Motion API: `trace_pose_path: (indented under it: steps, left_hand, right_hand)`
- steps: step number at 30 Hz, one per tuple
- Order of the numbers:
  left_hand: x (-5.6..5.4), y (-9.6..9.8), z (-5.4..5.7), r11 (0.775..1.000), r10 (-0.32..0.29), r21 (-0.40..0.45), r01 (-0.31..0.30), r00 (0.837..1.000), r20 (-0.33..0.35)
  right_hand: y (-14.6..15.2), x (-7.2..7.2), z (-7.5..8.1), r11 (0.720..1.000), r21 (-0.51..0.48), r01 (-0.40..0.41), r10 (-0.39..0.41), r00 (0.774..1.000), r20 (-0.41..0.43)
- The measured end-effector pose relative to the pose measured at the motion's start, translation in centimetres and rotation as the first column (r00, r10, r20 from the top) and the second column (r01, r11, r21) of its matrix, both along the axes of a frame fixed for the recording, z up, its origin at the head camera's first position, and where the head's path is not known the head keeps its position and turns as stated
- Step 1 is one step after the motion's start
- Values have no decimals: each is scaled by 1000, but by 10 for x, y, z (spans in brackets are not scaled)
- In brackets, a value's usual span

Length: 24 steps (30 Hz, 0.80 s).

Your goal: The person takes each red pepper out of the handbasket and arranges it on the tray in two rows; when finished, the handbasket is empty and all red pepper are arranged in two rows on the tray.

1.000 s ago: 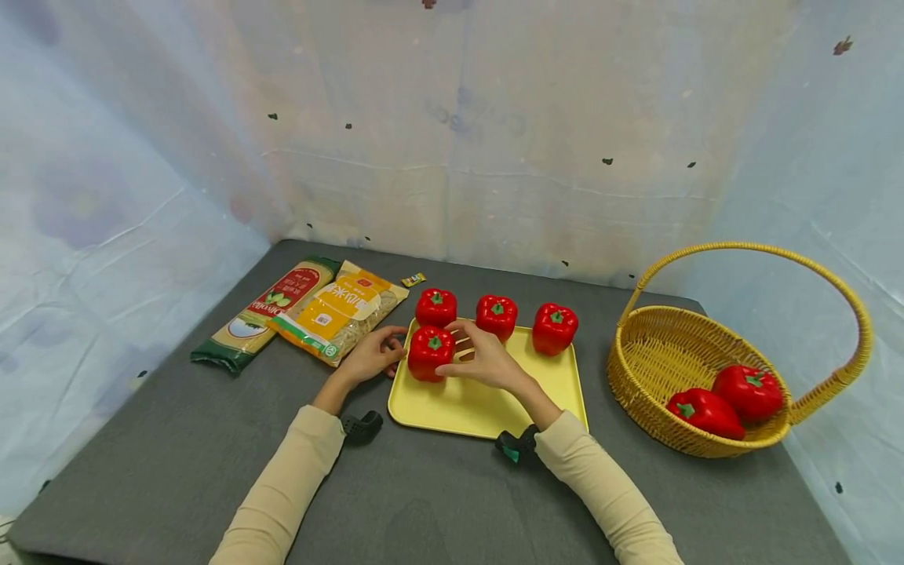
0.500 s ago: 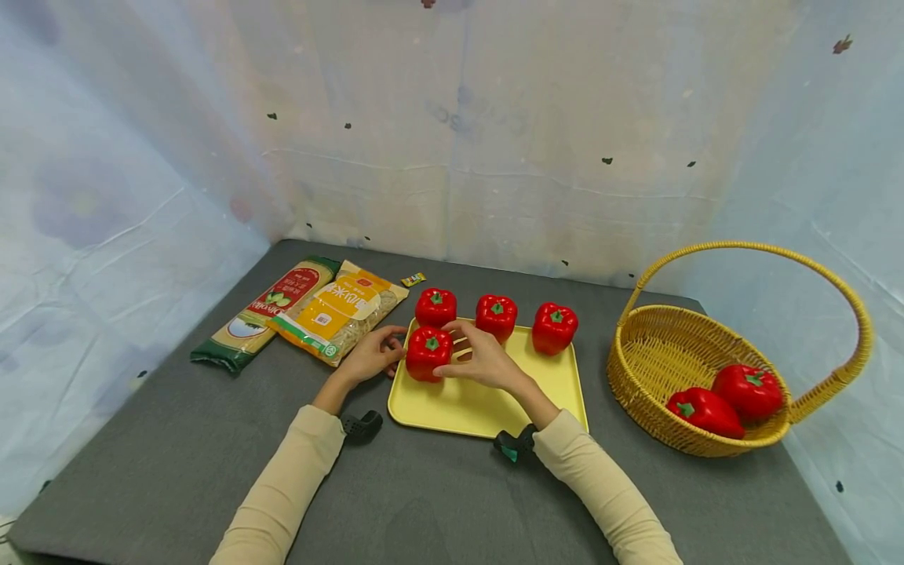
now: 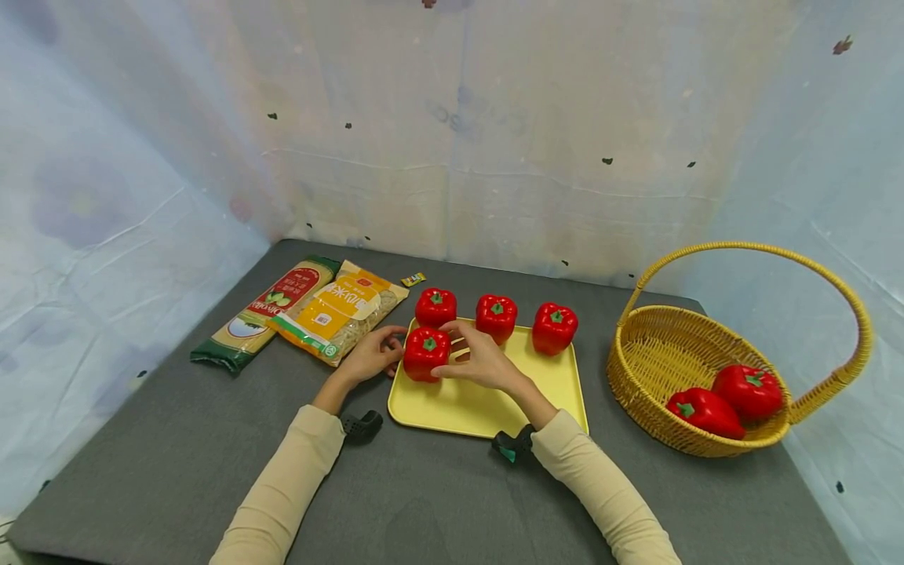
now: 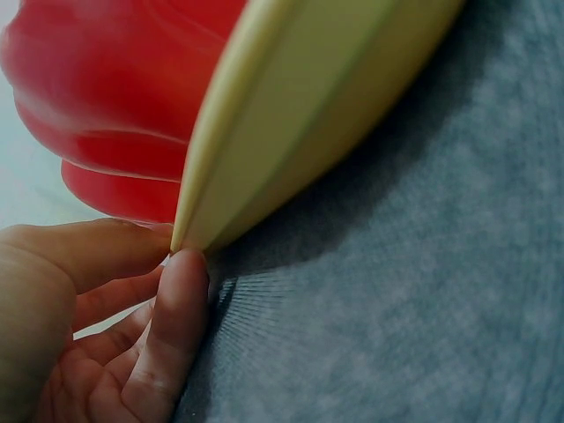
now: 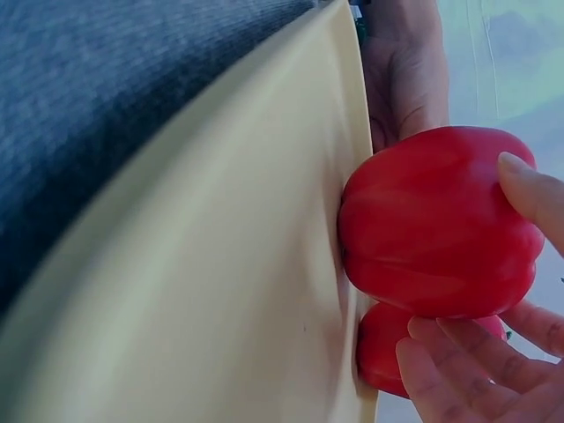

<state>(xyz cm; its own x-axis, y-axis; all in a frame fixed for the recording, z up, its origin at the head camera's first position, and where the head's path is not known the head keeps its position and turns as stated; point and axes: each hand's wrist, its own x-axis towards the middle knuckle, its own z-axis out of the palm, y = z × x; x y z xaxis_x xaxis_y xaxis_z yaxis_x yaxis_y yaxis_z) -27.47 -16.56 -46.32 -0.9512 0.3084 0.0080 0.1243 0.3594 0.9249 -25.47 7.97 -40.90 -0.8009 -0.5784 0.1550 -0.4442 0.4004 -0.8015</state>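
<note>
A yellow tray lies on the dark table. My right hand holds a red bell pepper near the tray's left edge, the thumb on its near side and the fingers on the far side. The right wrist view shows this pepper resting on the tray surface. At the tray's left rim, my left hand pinches the edge; the left wrist view has thumb and finger meeting at the rim. Along the tray's back stand three more bell peppers, at left, middle and right.
A yellow wicker basket with a tall handle stands at the right, holding two red bell peppers. To the left lie a green-ended pasta packet and an orange noodle bag. A small yellow wrapper sits behind them.
The right hand and the bell pepper it holds have shifted slightly left, toward the left rim. The left hand stays at the tray's rim.
</note>
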Motion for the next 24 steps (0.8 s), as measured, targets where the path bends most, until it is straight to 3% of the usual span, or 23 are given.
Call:
trace_pose_path:
  steps: [4, 8, 11, 14, 19, 24]
  left_hand:
    - [8, 2, 13, 1000, -14, 9, 14, 1000, 2]
    - [19, 6, 31, 1000, -22, 9, 22, 1000, 6]
    - [21, 6, 33, 1000, -21, 2, 21, 1000, 4]
    - [23, 7, 35, 1000, -21, -9, 21, 1000, -1]
    - [20, 6, 32, 1000, -18, -14, 18, 1000, -1]
    - [7, 2, 13, 1000, -17, 4, 17, 1000, 9]
  right_hand:
    - [-1, 10, 15, 1000, 2, -16, 16, 1000, 6]
    - [1, 10, 18, 1000, 19, -8, 9, 1000, -10]
    - [7, 1, 7, 1000, 13, -3, 3, 999, -33]
    - [13, 0, 10, 1000, -14, -20, 19, 999, -44]
    - [23, 0, 16, 999, -37, -31, 27, 996, -84]
    - [36, 4, 27, 998, -52, -25, 19, 994, -109]
